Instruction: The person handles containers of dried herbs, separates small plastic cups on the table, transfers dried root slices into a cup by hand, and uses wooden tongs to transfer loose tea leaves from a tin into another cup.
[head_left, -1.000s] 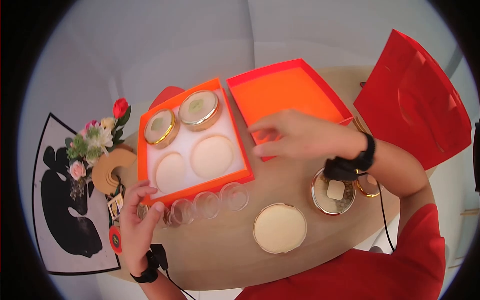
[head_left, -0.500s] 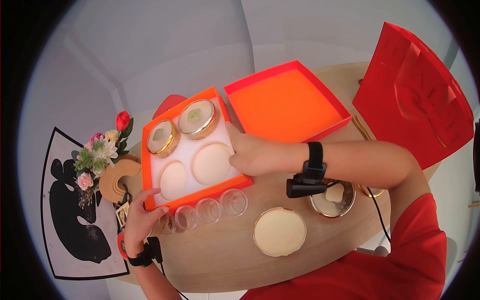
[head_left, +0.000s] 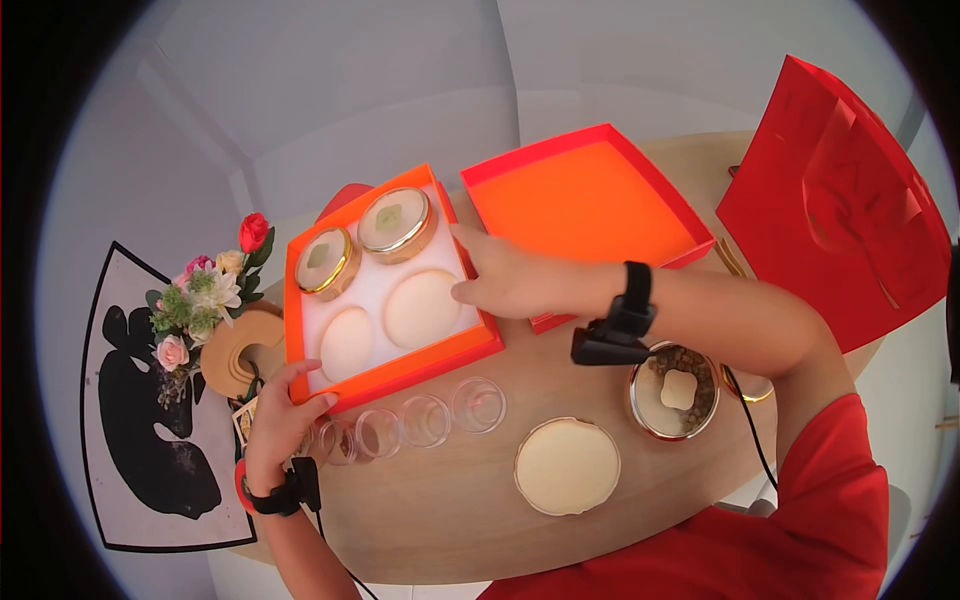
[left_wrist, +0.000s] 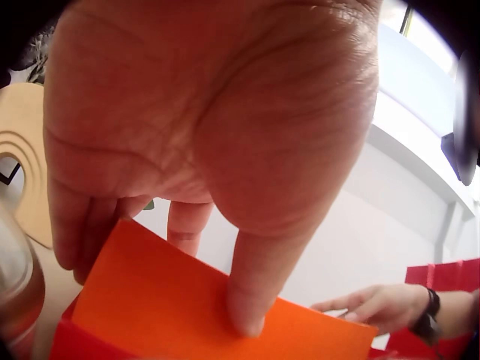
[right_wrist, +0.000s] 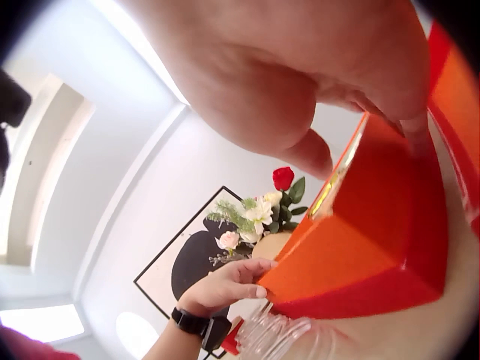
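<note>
An orange-red gift box [head_left: 425,368] stands on the table, fitted with a white insert [head_left: 378,287]. Its two back recesses hold a gold-rimmed jar [head_left: 325,262] and a second gold-rimmed jar [head_left: 396,222]; the two front round recesses hold no jar. My left hand [head_left: 280,428] grips the near left corner, thumb against the front wall [left_wrist: 172,300] and fingers around the side. On the right wall, my right hand [head_left: 508,277] holds the box with the thumb over the rim and fingers outside, seen closely in the right wrist view.
An orange box lid [head_left: 590,205] lies inside up, right of the box. Several clear plastic cups [head_left: 480,405] line its front. Nearer me are a round cream-coloured piece [head_left: 567,467] and an open jar [head_left: 690,410]. A red bag [head_left: 835,200] stands right, artificial flowers [head_left: 205,290] left.
My right hand has come from over the lid to the box's right wall and grips it. The box has shifted slightly back, away from the cups. My left hand stays at its corner.
</note>
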